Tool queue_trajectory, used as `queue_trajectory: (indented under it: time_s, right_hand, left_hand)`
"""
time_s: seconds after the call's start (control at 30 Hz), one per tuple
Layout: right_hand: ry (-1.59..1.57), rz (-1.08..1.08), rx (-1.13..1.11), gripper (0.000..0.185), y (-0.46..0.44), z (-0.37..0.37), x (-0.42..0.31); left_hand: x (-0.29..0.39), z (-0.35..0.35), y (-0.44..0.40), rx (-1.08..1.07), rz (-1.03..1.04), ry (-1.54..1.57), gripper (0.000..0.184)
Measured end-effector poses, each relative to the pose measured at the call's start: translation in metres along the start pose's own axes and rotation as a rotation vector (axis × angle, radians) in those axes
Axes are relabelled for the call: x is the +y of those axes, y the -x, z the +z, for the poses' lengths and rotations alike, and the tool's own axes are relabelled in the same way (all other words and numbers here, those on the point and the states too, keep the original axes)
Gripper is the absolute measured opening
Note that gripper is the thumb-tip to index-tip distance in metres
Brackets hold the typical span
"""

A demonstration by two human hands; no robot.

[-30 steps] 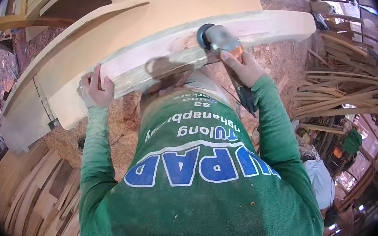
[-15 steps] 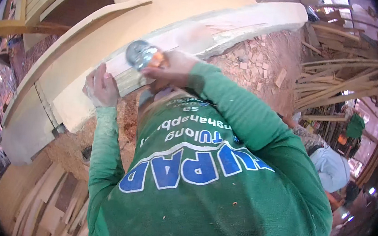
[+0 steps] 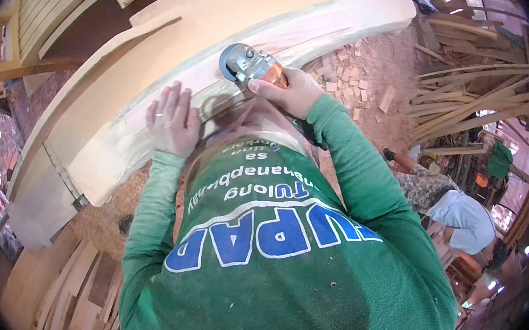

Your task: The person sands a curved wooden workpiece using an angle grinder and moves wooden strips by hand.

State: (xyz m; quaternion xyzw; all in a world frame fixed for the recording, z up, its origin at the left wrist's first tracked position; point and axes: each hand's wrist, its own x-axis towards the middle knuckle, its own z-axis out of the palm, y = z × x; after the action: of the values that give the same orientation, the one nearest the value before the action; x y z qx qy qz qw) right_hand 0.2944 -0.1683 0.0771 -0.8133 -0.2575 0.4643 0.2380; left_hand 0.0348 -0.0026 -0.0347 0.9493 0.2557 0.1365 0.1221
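Note:
My right hand (image 3: 296, 93) is wrapped round an angle grinder (image 3: 259, 66) with a silvery head and a round disc. The disc side faces left, over the pale edge strip of a long curved wooden piece (image 3: 227, 26). Whether the disc touches the wood I cannot tell. Flat on that same edge, to the left of the grinder, rests my left hand (image 3: 174, 120), fingers stretched out and a ring on one of them. Part of the grinder's body is hidden by my right hand.
Small wood offcuts (image 3: 349, 80) and sawdust litter the floor beyond the curved piece. Curved wooden strips (image 3: 477, 103) are piled at the right, near a crouching person (image 3: 440, 206). More boards (image 3: 68, 283) lie at lower left, and slats (image 3: 62, 2) stand at upper left.
The grinder in my right hand has moved right along the wooden edge, and its head shows more clearly. My left hand has shifted right and slightly up, staying on the wood.

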Motion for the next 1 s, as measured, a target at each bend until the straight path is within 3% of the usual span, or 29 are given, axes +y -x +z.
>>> queue_trajectory:
  time_s: [0.23,0.4,0.57,0.63,0.77,0.87,1.0]
  right_hand:
    - [-0.065,0.063,0.075,0.082,0.004,-0.066,0.024]
    - [-0.091,0.114,0.125,0.087,-0.008,-0.109,0.059]
    - [-0.19,0.128,0.12,0.076,-0.021,-0.156,0.097]
    - [-0.224,0.165,0.179,0.072,-0.021,-0.176,0.104]
    - [-0.375,0.2,0.116,0.073,-0.043,-0.202,0.142]
    - [-0.242,0.224,0.057,0.072,-0.047,-0.174,0.116]
    - [-0.07,0.011,0.029,0.065,-0.039,-0.104,0.048]
  left_hand:
    - [0.082,0.044,-0.057,-0.204,0.051,0.083,0.068]
    - [0.107,0.066,-0.083,-0.144,0.082,0.107,0.066]
    - [0.15,0.102,-0.106,-0.012,0.116,0.194,0.067]
    - [0.164,0.089,-0.115,-0.085,0.146,0.174,0.065]
    - [0.134,0.08,-0.105,-0.118,0.15,0.214,0.062]
    - [0.092,0.053,-0.072,-0.092,-0.021,0.12,0.059]
    - [0.021,0.017,-0.003,-0.12,-0.257,-0.13,0.056]
